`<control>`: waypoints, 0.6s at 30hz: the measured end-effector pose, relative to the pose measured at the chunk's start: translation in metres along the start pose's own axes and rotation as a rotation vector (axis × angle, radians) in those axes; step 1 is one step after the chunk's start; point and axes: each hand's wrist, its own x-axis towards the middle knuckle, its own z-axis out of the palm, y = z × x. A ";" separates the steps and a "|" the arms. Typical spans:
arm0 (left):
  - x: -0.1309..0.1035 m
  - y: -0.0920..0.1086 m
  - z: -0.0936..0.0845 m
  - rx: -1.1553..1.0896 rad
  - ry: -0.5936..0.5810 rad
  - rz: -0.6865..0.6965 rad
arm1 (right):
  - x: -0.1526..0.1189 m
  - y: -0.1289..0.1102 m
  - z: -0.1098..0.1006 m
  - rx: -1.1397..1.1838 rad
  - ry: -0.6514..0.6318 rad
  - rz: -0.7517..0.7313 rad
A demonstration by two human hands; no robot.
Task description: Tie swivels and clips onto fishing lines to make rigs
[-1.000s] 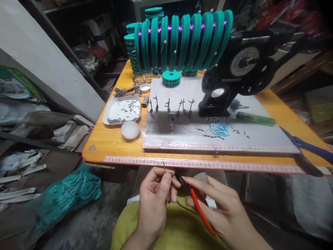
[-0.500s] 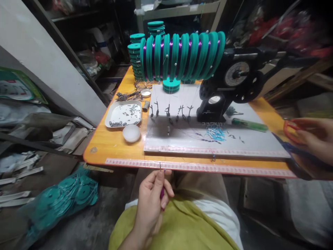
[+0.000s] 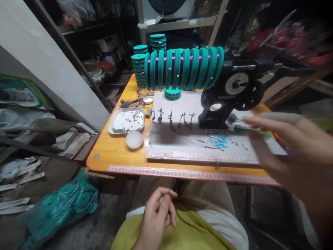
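Note:
My left hand (image 3: 160, 211) is closed above my lap, thumb against the fingers; what it pinches, if anything, is too small to name. Blurred by motion, my right hand (image 3: 288, 149) reaches over the right end of the white board (image 3: 182, 147), close to a green-handled tool (image 3: 253, 131); whether it grips anything is unclear. A row of teal spools (image 3: 183, 67) with purple thread sits on a black machine (image 3: 215, 111). Small dark clips (image 3: 171, 119) hang on threads below the spools. Blue and white pieces (image 3: 218, 139) lie on the board.
A white tray (image 3: 126, 120) of small metal parts and a white bowl (image 3: 134, 140) stand on the left of the orange table (image 3: 104, 156). Stacked teal spools (image 3: 140, 69) are behind. Measuring tape (image 3: 182, 173) runs along the front edge. A bag of teal discs (image 3: 67, 205) lies lower left.
My right hand has let go of the orange-handled scissors and moved left over the board. My left hand is lower in view, and the purple item in it no longer shows. The view has shifted slightly.

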 end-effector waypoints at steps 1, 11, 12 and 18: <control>-0.004 0.007 -0.006 0.051 0.035 0.111 | 0.009 -0.020 0.008 -0.064 0.012 -0.094; 0.059 0.118 -0.126 1.098 0.384 1.057 | 0.095 -0.092 0.092 0.199 -0.110 -0.101; 0.066 0.119 -0.131 1.204 0.364 1.048 | 0.101 -0.095 0.094 0.189 -0.090 -0.092; 0.075 0.112 -0.129 1.389 0.358 1.094 | 0.124 -0.099 0.111 0.170 -0.203 0.006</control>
